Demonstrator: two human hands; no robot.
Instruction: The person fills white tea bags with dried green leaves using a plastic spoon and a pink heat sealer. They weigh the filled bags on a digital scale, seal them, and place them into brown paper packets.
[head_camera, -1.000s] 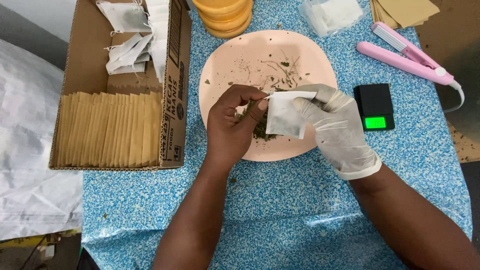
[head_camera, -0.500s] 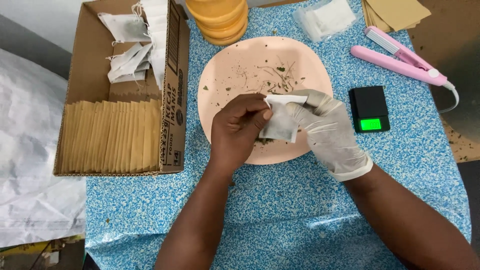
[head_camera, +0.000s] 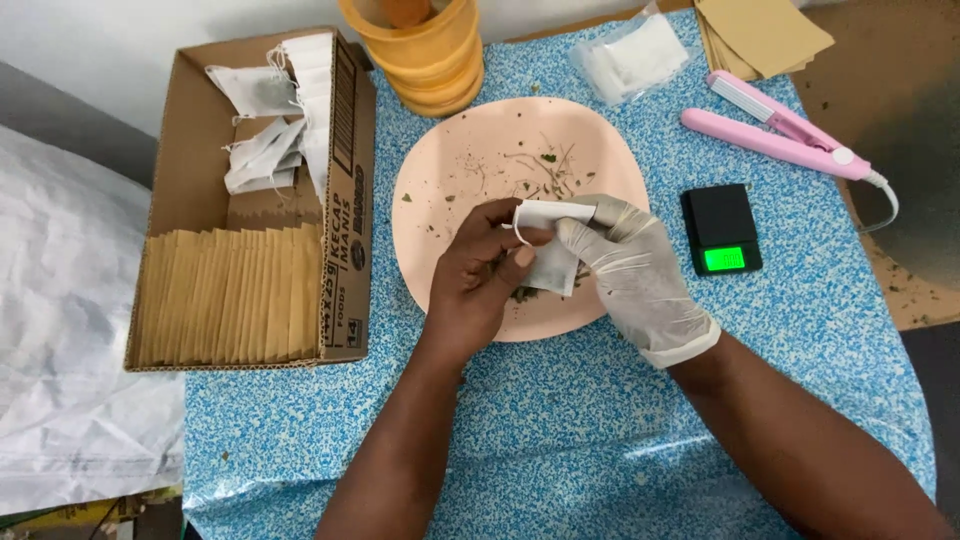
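Both hands meet over a pink plate (head_camera: 470, 150) strewn with dried herb bits. My right hand (head_camera: 635, 280), in a white glove, holds a small white filter tea bag (head_camera: 548, 245) upright by its side. My bare left hand (head_camera: 480, 275) pinches the bag's left edge and mouth with thumb and fingers. A little heap of dark herbs (head_camera: 525, 293) lies on the plate just under the bag. Whether the bag holds herbs cannot be seen.
A cardboard box (head_camera: 345, 200) at the left holds a row of tan envelopes (head_camera: 230, 295) and loose white bags (head_camera: 265, 130). Stacked orange bowls (head_camera: 425, 55), a clear packet of bags (head_camera: 630, 55), tan sheets (head_camera: 765, 30), a pink sealing iron (head_camera: 780, 135) and a black pocket scale (head_camera: 720, 230) surround the plate.
The bag has turned more upright and narrower between the hands, and my left fingers have shifted onto its top edge. The view has drifted slightly.
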